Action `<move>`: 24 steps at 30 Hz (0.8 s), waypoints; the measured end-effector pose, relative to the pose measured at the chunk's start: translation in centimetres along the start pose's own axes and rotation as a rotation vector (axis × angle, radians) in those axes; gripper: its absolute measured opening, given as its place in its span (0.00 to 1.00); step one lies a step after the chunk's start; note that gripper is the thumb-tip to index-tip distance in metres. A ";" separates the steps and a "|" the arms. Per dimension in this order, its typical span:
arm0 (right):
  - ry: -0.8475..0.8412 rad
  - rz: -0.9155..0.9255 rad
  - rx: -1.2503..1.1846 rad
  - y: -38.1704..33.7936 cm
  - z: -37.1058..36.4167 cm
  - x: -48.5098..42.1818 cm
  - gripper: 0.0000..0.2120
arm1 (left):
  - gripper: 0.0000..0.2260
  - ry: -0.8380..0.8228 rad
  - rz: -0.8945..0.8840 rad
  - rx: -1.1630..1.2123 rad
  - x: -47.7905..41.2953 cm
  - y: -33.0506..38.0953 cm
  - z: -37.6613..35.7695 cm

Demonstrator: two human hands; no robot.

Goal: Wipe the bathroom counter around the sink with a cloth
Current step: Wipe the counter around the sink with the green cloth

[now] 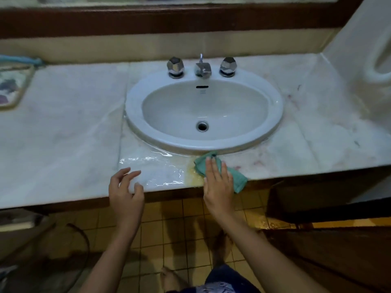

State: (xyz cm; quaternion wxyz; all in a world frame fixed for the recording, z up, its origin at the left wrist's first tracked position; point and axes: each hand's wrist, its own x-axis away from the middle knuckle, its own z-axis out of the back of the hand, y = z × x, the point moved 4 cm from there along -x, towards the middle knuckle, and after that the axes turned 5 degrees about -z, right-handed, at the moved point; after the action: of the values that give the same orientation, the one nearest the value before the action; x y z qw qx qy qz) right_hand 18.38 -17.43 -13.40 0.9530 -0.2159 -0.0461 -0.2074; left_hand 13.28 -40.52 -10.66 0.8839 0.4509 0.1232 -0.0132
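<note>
A green cloth (pixel 238 177) lies on the marble counter (pixel 63 134) just below the front rim of the white oval sink (pixel 148 134). My right hand (pixel 218 182) lies flat on the cloth, fingers extended and pressing it down; the cloth's far corner touches the sink rim. My left hand (pixel 127 187) hovers at the counter's front edge to the left, fingers spread and curled, holding nothing. A wet sheen and a yellowish stain (pixel 193 173) sit between the two hands.
A chrome spout (pixel 203 69) stands between two faceted knobs (pixel 175 66) (pixel 227 66) behind the basin. A patterned mat (pixel 12 85) rests at the counter's far left. A white wall fixture (pixel 378 58) sits at the right. Below is yellow tiled floor.
</note>
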 end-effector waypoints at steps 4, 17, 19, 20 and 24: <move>-0.129 0.217 -0.132 -2.7 -0.5 0.3 0.25 | 0.13 0.052 -0.022 -0.001 -2.1 -2.6 2.9; -0.083 0.355 0.114 -8.3 -2.6 -3.5 0.27 | 0.12 0.134 0.114 -0.443 -13.5 -17.6 16.2; -0.086 0.393 0.087 -10.5 -3.3 -4.5 0.29 | 0.13 0.089 0.127 -0.486 -14.4 -18.7 16.4; -0.087 0.401 0.075 -11.7 -3.8 -5.2 0.30 | 0.13 0.089 0.133 -0.491 -14.5 -19.1 16.4; -0.093 0.407 0.015 -16.2 -5.4 -7.8 0.26 | 0.13 0.131 0.141 -0.482 -14.5 -19.7 16.2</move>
State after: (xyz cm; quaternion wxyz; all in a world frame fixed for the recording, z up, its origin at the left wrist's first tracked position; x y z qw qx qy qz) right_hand 4.58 -30.19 -13.31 0.9737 -0.2231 -0.0471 0.0002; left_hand -0.08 -66.48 -13.85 0.9548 0.2345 0.1480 0.1073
